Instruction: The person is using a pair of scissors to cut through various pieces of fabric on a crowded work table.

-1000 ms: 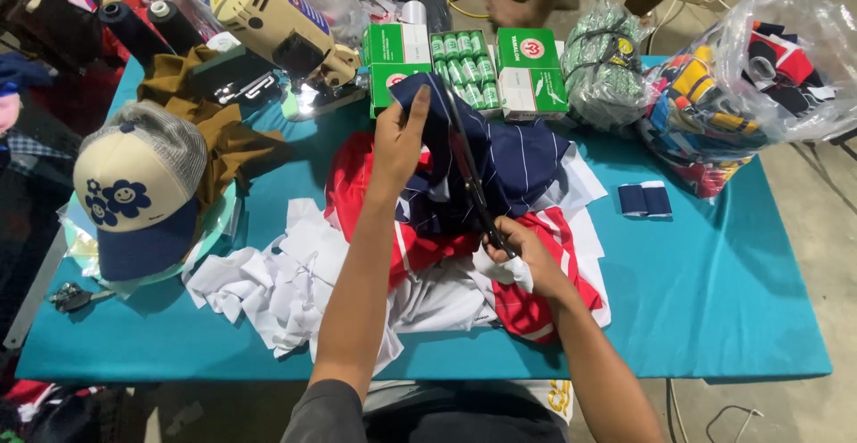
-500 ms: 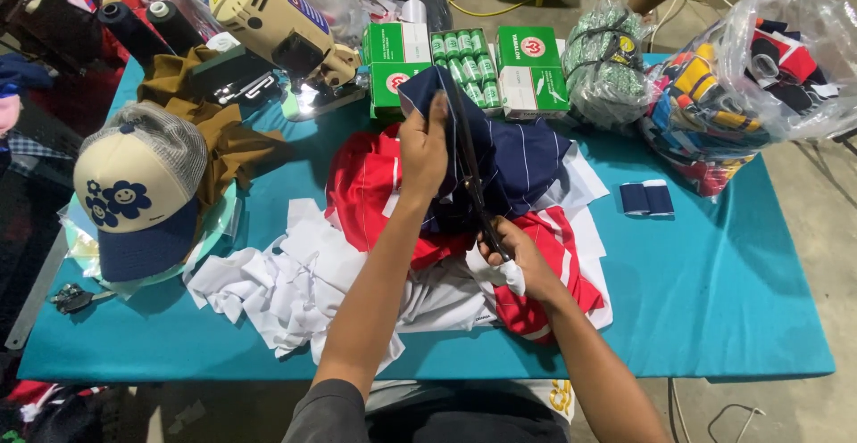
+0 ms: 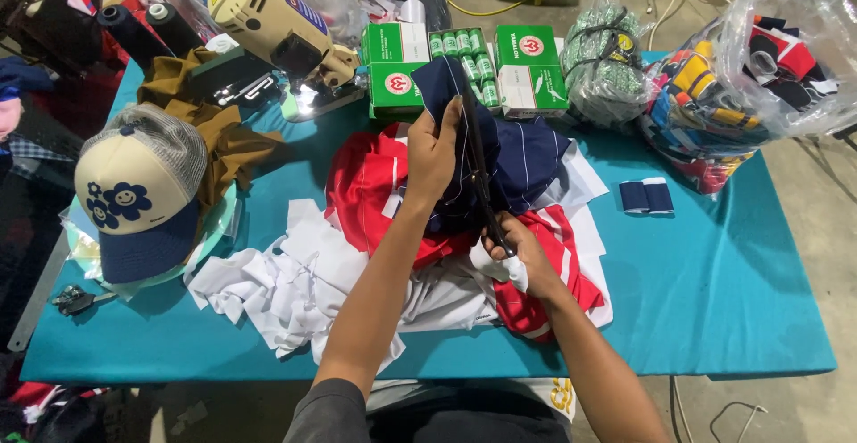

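Head view: my left hand (image 3: 435,153) has its fingers closed on the navy pinstriped fabric (image 3: 518,153), lifting it at twelve o'clock over the red and white pile (image 3: 375,193) on the desk (image 3: 714,300). My right hand (image 3: 522,251), at five o'clock from it, grips the black scissors (image 3: 478,171), blades pointing up along the cloth. I'd keep the fabric taut and cut in long strokes.

The navy pinstriped cloth (image 3: 527,153) looks soft and matt. The scissors (image 3: 478,171) are dark metal. At two o'clock, the clear plastic bag (image 3: 786,50) is glossy; the desk (image 3: 732,291) has a smooth teal cover.
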